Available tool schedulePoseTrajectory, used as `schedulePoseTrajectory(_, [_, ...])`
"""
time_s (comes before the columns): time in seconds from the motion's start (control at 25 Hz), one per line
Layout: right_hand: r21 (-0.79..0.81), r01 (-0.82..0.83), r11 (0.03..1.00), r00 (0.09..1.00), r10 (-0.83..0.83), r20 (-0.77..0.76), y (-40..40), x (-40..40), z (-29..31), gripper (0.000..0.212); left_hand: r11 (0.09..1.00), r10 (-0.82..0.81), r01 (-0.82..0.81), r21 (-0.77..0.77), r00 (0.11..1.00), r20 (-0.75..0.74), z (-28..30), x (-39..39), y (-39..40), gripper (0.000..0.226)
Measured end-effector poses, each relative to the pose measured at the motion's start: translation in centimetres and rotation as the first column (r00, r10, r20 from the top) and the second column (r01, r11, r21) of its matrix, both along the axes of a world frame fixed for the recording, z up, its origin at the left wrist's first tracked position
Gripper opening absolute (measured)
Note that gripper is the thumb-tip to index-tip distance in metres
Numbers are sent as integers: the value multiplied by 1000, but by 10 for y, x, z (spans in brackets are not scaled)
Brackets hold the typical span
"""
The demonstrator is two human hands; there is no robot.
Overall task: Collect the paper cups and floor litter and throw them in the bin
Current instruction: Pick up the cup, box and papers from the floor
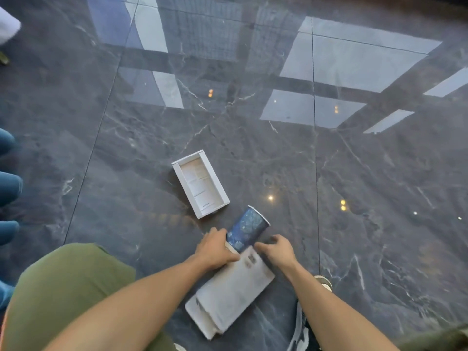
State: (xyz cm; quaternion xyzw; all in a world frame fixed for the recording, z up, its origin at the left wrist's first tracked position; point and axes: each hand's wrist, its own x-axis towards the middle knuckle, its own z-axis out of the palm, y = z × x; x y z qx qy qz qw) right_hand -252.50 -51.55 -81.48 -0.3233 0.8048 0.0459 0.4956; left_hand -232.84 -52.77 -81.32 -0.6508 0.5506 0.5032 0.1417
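Note:
A blue patterned paper cup (249,229) lies on its side on the dark marble floor (367,186), its mouth pointing away from me. Its base rests at the far end of a folded newspaper (230,292) and is hidden between my hands. My left hand (215,249) presses against the cup's left side, fingers curled around its lower part and over the paper's corner. My right hand (276,249) is at the cup's right, fingers curled on the newspaper's far edge. An open white cardboard box (201,183) lies just beyond the cup, to the left.
My knee in green trousers (65,287) fills the lower left, and my shoe (324,282) stands right of the newspaper. Blue-clad legs of other people (8,186) line the left edge. The glossy floor reflects windows and lights. No bin is in view.

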Motion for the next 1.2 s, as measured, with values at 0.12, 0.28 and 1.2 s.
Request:
schedulePoseTrajectory(0.12, [32, -38, 999, 991, 42, -129, 12, 24, 3, 66, 992, 120, -118, 40, 992, -48, 4, 9, 20, 64])
schedulePoseTrajectory(0.28, [115, 494, 862, 855, -457, -245, 62, 45, 3, 61, 958, 245, -230, 174, 967, -74, 0, 39, 32, 62])
schedulePoseTrajectory(1.2, [-300, 160, 940, 944, -57, 324, -129, 125, -10, 43, 427, 856, -881, 205, 321, -406, 7, 80, -44, 79])
